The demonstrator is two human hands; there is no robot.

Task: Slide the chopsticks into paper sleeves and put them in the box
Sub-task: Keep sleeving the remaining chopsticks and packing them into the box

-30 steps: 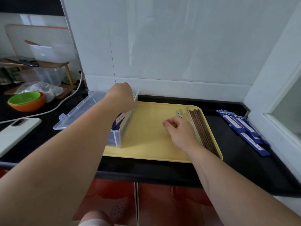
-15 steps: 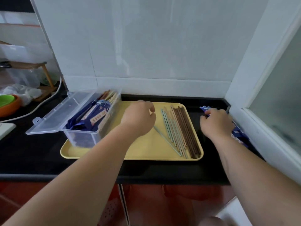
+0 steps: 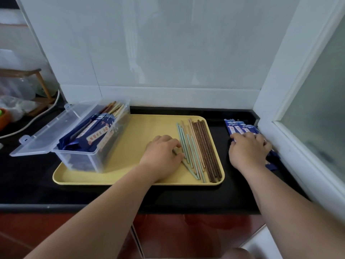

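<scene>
Loose chopsticks [image 3: 200, 152], green, beige and dark brown, lie side by side on the right half of the yellow tray [image 3: 130, 176]. My left hand [image 3: 162, 154] rests on the tray at their left edge. Its thumb and curled fingers close around one slanted green chopstick [image 3: 190, 170]. Blue paper sleeves [image 3: 240, 128] lie in a pile on the black counter right of the tray. My right hand [image 3: 248, 150] lies on that pile with its fingers spread flat. The clear plastic box [image 3: 87, 157] stands on the tray's left end, lid open, holding several sleeved chopsticks.
The box lid [image 3: 46, 135] hangs out to the left over the black counter [image 3: 168, 195]. A white tiled wall stands behind, and a white window frame [image 3: 291, 146] closes in the right side next to the sleeves. A white cable and kitchen items sit at the far left.
My left hand left the box and moved right across the tray onto the green chopsticks. My right hand moved from the chopsticks to the blue sleeves and now lies flatter on them.
</scene>
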